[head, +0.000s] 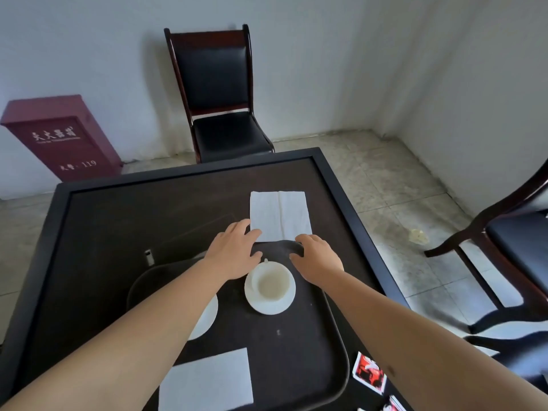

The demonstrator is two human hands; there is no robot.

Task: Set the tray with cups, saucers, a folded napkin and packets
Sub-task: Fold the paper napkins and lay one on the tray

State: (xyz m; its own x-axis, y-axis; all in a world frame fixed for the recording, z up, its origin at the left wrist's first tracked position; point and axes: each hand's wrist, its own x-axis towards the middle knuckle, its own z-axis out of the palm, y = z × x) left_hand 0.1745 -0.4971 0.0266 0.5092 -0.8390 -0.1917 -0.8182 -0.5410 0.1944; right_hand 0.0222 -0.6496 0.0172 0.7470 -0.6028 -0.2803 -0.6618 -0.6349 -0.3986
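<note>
A white paper napkin (280, 215) lies flat on the dark worktop (118, 221), just beyond the far rim of the black tray (311, 336). It is a thin, soft rectangle with a crease running down its middle, its long axis pointing away from the person toward the far edge.

The left hand (234, 253) rests with fingers spread and nearly straight, fingertips touching the napkin's near left corner; its grip is wide and holds nothing. The right hand (318, 259) has fingers bent downward at the napkin's near right corner; whether they pinch the paper I cannot tell.

On the tray, a white glazed cup (271, 284) stands upright on a round white saucer (269, 304) between the two wrists. A second saucer (206, 318) shows partly under the left forearm. Another white napkin (207, 381) lies flat at the tray's near end.

Glossy red-and-white packets (369, 373) lie on the worktop just right of the tray.
</note>
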